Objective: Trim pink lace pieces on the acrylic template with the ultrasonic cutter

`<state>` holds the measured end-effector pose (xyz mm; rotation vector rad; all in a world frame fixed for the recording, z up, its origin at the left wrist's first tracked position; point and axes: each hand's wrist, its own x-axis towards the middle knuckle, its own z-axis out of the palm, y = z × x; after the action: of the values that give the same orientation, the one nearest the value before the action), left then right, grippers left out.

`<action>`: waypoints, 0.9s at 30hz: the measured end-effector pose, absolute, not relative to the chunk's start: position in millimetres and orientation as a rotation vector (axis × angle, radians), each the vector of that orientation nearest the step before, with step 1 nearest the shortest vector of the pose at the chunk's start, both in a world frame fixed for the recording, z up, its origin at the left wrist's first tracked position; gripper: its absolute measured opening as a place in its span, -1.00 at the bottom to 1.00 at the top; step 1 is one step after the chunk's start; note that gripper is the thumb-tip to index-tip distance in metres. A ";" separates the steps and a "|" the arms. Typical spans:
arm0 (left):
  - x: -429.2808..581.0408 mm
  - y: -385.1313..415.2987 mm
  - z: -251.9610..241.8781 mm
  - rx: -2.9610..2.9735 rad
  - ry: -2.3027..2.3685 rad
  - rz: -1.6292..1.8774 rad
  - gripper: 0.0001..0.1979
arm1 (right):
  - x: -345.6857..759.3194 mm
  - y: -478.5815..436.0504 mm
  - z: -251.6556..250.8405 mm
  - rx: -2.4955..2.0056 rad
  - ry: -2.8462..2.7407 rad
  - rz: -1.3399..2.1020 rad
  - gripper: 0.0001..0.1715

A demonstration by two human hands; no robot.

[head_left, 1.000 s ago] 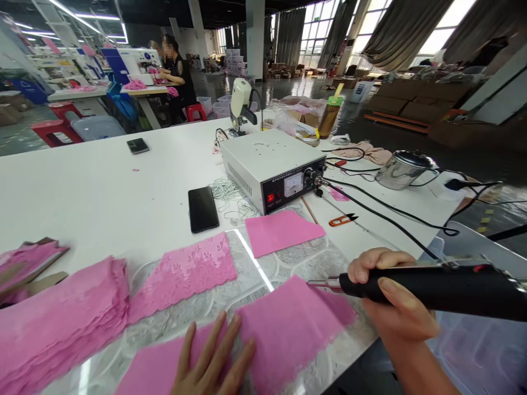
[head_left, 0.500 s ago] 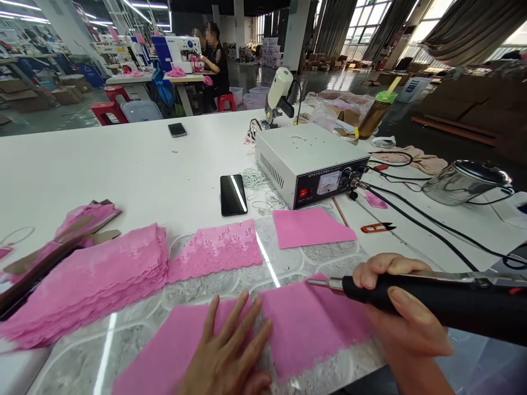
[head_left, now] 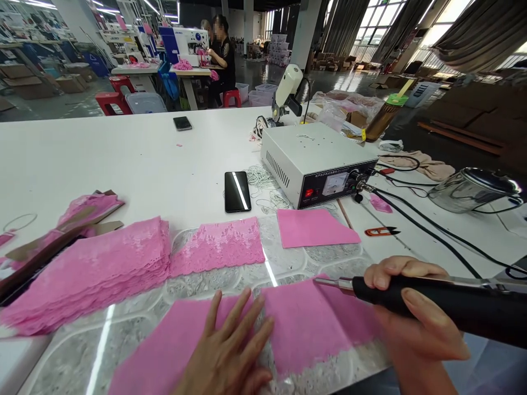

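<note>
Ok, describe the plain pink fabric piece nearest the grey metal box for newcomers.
Find the grey metal box with a black front panel. Close in front lies the plain pink fabric piece, untouched and lacking the scalloped edge of the single pink lace piece.

Blk-handled tool, in R hand: tip now sitting farther twd 9 o'clock on pink cloth vs 1st pic. View: turning twd 9; dk brn strip showing more there, glass pot sliding twd 3.
</note>
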<state>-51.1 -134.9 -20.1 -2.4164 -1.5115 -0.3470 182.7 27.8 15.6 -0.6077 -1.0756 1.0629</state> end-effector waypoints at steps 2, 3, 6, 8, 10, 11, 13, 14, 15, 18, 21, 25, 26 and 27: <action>-51.3 -134.6 -20.1 -2.421 -1.511 -0.359 -0.52 | 182.7 28.0 15.8 -0.607 -1.078 1.057 -0.82; -51.4 -134.5 -20.2 -2.423 -1.509 -0.365 -0.52 | 182.4 27.9 15.9 -0.602 -1.080 1.057 -0.82; -51.8 -134.1 -21.2 -2.424 -1.504 -0.376 -0.51 | 180.9 27.0 15.9 -0.606 -1.081 1.071 -0.82; -52.0 -133.8 -22.0 -2.425 -1.503 -0.380 -0.51 | 179.8 26.7 15.6 -0.615 -1.081 1.084 -0.82; -52.3 -133.5 -22.4 -2.425 -1.501 -0.377 -0.52 | 179.0 26.8 14.9 -0.619 -1.079 1.091 -0.82; -52.5 -133.4 -22.5 -2.424 -1.498 -0.378 -0.52 | 178.6 26.9 14.6 -0.617 -1.079 1.092 -0.82; -52.7 -133.1 -22.3 -2.427 -1.492 -0.375 -0.51 | 178.2 27.0 14.1 -0.610 -1.079 1.093 -0.82; -52.7 -132.9 -22.1 -2.429 -1.491 -0.376 -0.50 | 178.0 26.9 14.1 -0.609 -1.080 1.096 -0.83; -52.6 -132.7 -21.9 -2.431 -1.493 -0.373 -0.50 | 177.9 26.7 14.1 -0.608 -1.083 1.098 -0.83; -52.4 -132.5 -21.1 -2.432 -1.495 -0.365 -0.51 | 178.2 26.1 14.8 -0.614 -1.089 1.108 -0.83; -52.5 -132.6 -21.0 -2.421 -1.494 -0.372 -0.54 | 180.0 26.7 15.1 -0.622 -1.085 1.092 -0.84; -52.8 -132.6 -22.2 -2.421 -1.506 -0.396 -0.53 | 183.1 28.6 14.9 -0.631 -1.076 1.068 -0.84; -52.8 -132.5 -22.5 -2.421 -1.510 -0.403 -0.53 | 183.4 28.8 14.8 -0.626 -1.078 1.071 -0.84; -52.7 -132.4 -22.8 -2.423 -1.510 -0.406 -0.53 | 183.4 28.9 14.7 -0.620 -1.082 1.074 -0.84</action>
<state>-52.7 -132.4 -22.8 -2.4235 -1.5105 -0.4061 183.4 28.9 14.7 -0.6202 -1.0817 1.0740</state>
